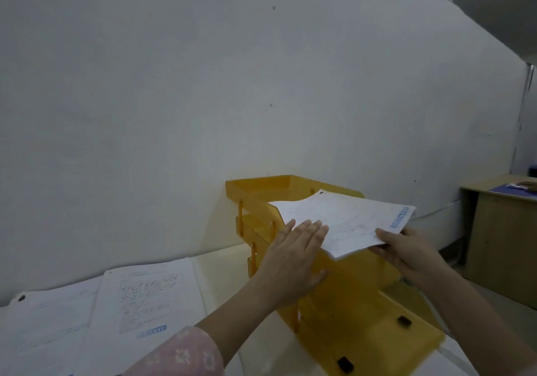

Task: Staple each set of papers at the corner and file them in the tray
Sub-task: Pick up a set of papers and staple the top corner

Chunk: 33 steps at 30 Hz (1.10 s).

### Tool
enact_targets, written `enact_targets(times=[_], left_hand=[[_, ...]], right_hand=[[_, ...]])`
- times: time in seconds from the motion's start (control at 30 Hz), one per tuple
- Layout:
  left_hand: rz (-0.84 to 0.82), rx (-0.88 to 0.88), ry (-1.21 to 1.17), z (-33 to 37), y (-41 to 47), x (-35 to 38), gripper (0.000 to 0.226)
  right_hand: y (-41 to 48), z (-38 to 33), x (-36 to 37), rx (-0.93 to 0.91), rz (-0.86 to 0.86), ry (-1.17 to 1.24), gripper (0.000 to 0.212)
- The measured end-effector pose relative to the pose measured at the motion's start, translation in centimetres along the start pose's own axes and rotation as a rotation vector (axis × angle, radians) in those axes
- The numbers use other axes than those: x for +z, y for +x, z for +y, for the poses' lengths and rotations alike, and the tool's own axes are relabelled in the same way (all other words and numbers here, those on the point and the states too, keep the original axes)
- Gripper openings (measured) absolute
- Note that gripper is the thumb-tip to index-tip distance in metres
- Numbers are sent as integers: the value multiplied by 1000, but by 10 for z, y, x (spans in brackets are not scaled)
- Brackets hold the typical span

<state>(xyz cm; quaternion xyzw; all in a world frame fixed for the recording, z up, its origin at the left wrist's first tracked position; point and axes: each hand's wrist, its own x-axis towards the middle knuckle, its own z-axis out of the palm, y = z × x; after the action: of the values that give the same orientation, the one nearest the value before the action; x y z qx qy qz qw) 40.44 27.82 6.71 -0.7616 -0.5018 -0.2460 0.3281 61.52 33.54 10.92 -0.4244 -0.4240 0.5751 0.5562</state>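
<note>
A translucent orange stacked tray stands on the table against the wall, with several tiers. A white set of papers with a blue "REJECTED" stamp lies partly in the top tier, its near end sticking out. My right hand grips the near right edge of this set, thumb on top. My left hand is flat with fingers together, its fingertips resting on the set's left edge above the tray's side. No stapler is in view.
Two more paper sets lie on the white table at the left: a stamped one and a plainer one with a dark clip at its corner. A wooden desk stands at the right, the grey wall close behind.
</note>
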Motion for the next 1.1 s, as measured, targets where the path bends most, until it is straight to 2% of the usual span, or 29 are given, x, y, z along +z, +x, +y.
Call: enact_targets(times=[0.17,0.27,0.33,0.4,0.43,0.5,0.57,0.63,0.7,0.8,1.0,1.03,1.1], left_hand=[[16,70,31,-5,3,7,44],[8,85,56,-5,4,11,45],[5,91,75,-4,6,12,46],[21,87,112,-4,8,10,43],[39,82,131,-3,9,10,40],[77,74,158,-3,9,10,33],[51,57,165,-5,8,11,35],[-53,30,144,-12,6,9,56],[-51,17,78,-23,7,7,71],[-22,-117,-100,-38,8,2,78],[-104,-348,-260,-58,10,9,87],[-117,-362,-280,-60,9,10,89],[-130,-362,-324,-63,7,13,88]], right_hand=[[12,1,6,-1,-71,-69,42],[18,5,1,-21,32,-157,41],[24,11,-6,-145,212,-373,45],[27,19,-17,-393,290,-725,62],[29,21,-23,-539,259,-898,73],[32,22,-32,-763,79,-1204,88],[35,23,-33,-869,-121,-1427,85],[40,25,-30,-894,-256,-1539,77],[48,28,-26,-879,-330,-1580,68],[56,24,-19,-800,-383,-1622,53],[65,11,0,-667,-499,-1567,47],[67,8,3,-646,-529,-1585,56],[71,4,10,-620,-574,-1596,88]])
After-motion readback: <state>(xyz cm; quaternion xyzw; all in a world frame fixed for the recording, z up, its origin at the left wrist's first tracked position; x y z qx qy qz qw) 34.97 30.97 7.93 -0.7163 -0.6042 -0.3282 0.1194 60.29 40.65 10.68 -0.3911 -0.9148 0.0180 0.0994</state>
